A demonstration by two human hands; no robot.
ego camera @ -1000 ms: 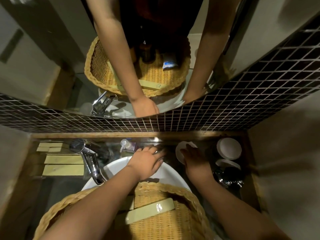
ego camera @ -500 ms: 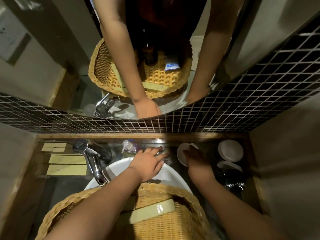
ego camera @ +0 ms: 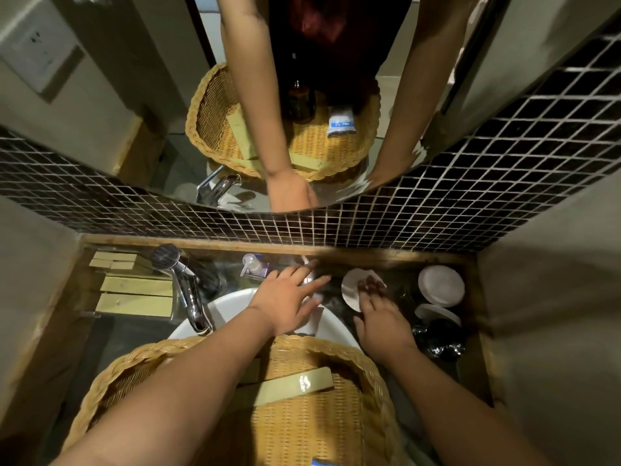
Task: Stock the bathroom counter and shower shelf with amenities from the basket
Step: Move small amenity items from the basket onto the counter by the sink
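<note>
The wicker basket (ego camera: 339, 351) sits on the front of the sink, with a pale green box (ego camera: 292, 385) lying inside. My left hand (ego camera: 289, 297) reaches over the basin's back rim with straight, spread fingers that point at the back counter beside a small pump bottle (ego camera: 253, 265). A small white item shows under its fingertips, too blurred to name. My right hand (ego camera: 379, 321) lies to the right, its blurred fingertips touching a white dish (ego camera: 351, 290). Three pale green boxes (ego camera: 134, 304) lie on the left counter.
A chrome faucet (ego camera: 190, 294) stands left of the white basin (ego camera: 232, 304). White round lids (ego camera: 440, 285) and a glossy black object (ego camera: 440, 338) crowd the right counter. The mirror (ego camera: 174, 163) above the dark tiles reflects the basket, a dark bottle and a blue-white sachet.
My left hand has stretched its fingers a little farther toward the back counter. My right hand stays at the white dish. The view has shifted slightly.
</note>
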